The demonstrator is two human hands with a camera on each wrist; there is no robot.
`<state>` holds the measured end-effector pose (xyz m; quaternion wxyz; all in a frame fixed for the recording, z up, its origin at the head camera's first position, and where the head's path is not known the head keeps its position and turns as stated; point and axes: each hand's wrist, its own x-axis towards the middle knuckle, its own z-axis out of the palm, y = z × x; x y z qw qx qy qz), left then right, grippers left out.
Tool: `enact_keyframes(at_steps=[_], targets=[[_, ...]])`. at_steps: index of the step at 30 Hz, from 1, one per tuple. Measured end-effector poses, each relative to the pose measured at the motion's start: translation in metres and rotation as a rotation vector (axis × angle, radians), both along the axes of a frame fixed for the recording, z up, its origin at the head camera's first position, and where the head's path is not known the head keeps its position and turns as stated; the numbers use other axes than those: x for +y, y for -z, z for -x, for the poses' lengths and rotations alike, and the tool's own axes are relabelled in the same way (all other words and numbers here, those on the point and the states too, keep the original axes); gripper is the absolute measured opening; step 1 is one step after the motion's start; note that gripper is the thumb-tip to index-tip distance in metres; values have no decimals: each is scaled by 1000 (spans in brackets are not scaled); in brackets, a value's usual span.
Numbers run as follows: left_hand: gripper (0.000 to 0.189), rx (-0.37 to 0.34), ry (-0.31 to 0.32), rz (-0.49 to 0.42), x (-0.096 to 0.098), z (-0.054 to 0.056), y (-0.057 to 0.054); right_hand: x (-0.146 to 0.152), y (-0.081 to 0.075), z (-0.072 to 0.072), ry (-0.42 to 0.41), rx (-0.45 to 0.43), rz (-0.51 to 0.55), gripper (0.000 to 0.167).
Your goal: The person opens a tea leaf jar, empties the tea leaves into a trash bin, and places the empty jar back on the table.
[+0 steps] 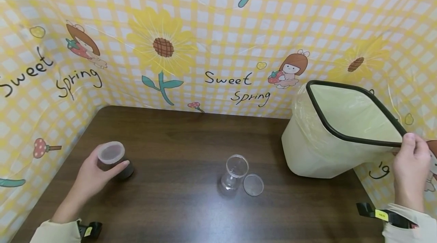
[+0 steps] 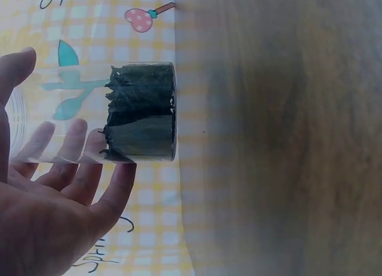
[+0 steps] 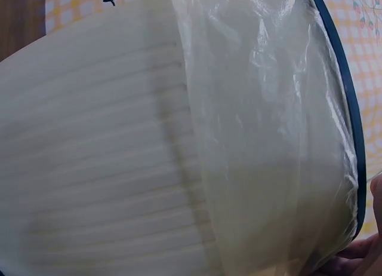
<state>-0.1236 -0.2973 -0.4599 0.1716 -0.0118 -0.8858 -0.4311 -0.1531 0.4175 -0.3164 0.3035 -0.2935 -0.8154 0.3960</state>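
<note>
My left hand grips a clear cylindrical jar at the left of the table, fingers on one side and thumb on the other. A translucent lid tops it. The left wrist view shows dark, ragged-edged contents packed in its bottom part. Whether its base touches the table, I cannot tell. At the right, my right hand pinches the black rim of a cream trash can. The can holds a translucent liner bag folded over its outside. Part of the right hand is cut off in the right wrist view.
An uncovered clear jar stands near the middle of the brown table. Beside it on the right lies a round clear lid. A yellow checked sheet with printed flowers rises behind the table and along both sides.
</note>
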Motion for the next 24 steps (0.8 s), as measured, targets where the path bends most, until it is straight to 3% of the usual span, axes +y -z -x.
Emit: enact_keyframes(at_steps=[7, 13, 24], targets=[[62, 12, 21, -23, 4, -1, -4, -6, -3, 0, 24, -22, 22, 55], [63, 30, 34, -23, 6, -1, -5, -9, -4, -4, 63, 9, 17, 54], [65, 23, 40, -31, 9, -1, -9, -22, -11, -12, 56, 49, 17, 51]])
